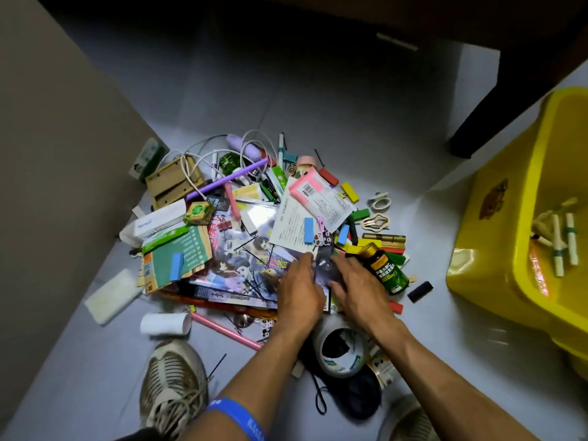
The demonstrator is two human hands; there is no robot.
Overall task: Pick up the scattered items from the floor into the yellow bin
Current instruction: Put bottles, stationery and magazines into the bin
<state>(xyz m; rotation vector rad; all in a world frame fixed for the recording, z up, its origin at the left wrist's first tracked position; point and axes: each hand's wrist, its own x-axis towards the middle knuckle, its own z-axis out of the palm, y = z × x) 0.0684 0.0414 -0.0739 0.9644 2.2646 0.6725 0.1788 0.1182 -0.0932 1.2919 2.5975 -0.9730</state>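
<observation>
A heap of scattered items (254,224) covers the grey floor: a magazine (241,262), coloured blocks, pens, cables, cards and clips. The yellow bin (496,249) stands at the right, with several rolled papers (563,243) inside. My left hand (299,291) and my right hand (359,291) meet at the heap's near right side. Both pinch a small clear packet (324,268) lying on the magazine. A green bottle with a gold cap (386,270) lies just right of my right hand, touching it.
A tape roll (340,350) lies under my forearms. A white paper tube (165,323) and a pink stick (226,329) sit near my left shoe (173,383). A beige wall (47,154) runs along the left. A dark furniture leg (477,122) stands behind the bin.
</observation>
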